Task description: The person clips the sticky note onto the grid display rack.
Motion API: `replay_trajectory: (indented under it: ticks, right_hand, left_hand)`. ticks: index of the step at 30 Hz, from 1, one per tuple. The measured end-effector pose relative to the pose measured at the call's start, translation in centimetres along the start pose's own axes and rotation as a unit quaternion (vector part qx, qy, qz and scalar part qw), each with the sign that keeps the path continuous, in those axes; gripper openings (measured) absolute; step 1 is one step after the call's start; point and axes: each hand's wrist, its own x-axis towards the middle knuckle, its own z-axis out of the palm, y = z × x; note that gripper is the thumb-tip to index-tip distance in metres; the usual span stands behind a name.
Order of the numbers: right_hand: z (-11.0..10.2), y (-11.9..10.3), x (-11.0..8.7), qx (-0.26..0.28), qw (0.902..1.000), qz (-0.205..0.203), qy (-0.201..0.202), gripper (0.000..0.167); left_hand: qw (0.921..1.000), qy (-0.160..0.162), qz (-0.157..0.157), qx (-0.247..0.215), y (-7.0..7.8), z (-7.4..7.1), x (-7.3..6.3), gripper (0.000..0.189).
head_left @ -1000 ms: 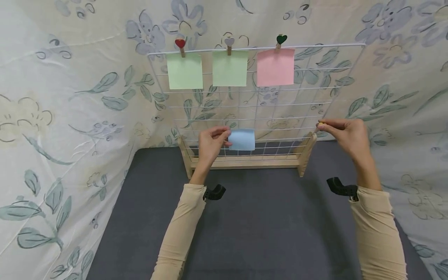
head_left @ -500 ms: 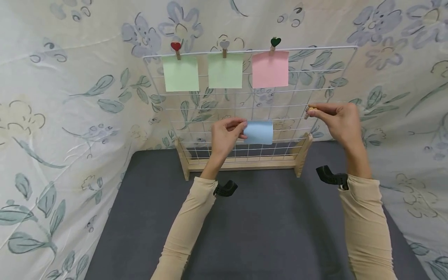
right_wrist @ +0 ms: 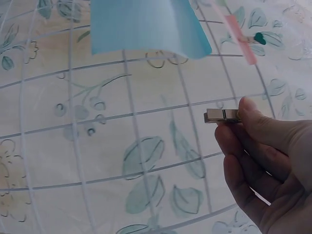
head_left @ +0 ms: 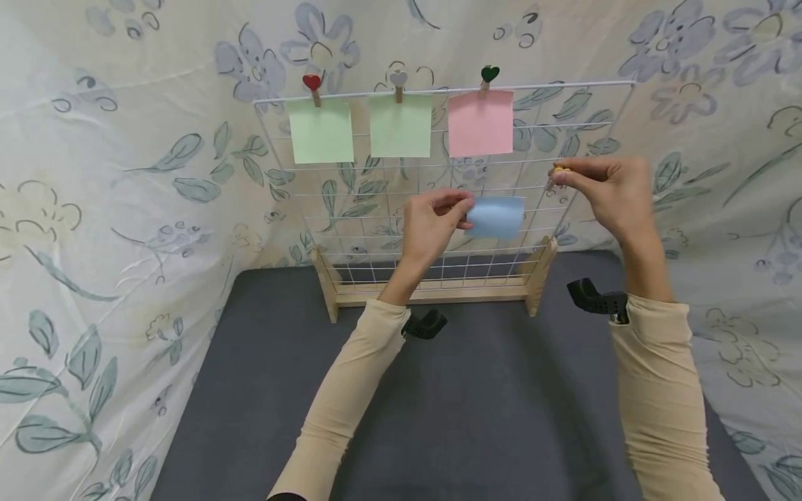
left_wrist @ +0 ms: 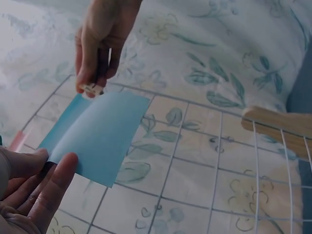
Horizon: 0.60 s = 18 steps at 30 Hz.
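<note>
My left hand (head_left: 432, 226) pinches the left edge of a blue paper note (head_left: 496, 217) between thumb and fingers, in front of the wire grid rack (head_left: 376, 224). The note bends in a soft curve, as the left wrist view shows. To the right of it, my right hand (head_left: 617, 195) pinches a small wooden clothespin (right_wrist: 222, 115) with a yellow top, near the rack's right side. Its jaws point left and look closed. In the head view the clothespin and the note are apart.
Two green notes (head_left: 321, 132) and a pink note (head_left: 480, 124) hang from the rack's top bar by clothespins with red, white and dark green hearts. A wooden base (head_left: 432, 295) holds the rack on the dark table (head_left: 476, 403). Floral cloth (head_left: 125, 209) hangs behind.
My left hand has carried the blue note up and to the right. My right hand has lifted the clothespin from near the base to about the rack's middle height.
</note>
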Motion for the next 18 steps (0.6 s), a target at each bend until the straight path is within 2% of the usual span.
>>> replay_trajectory:
  ticks: [10, 18]
  right_hand:
    - [-1.1, -1.7, 1.1, 0.017, 0.9997, 0.000, 0.016, 0.026]
    - [-2.5, -3.0, 2.5, 0.059, 0.9968, -0.009, 0.052, 0.022]
  left_hand:
    - [0.9995, -0.019, 0.023, 0.007, 2.2, 1.7, 1.4, 0.015]
    - [0.9987, -0.032, 0.031, 0.023, 5.1, 2.9, 2.7, 0.016]
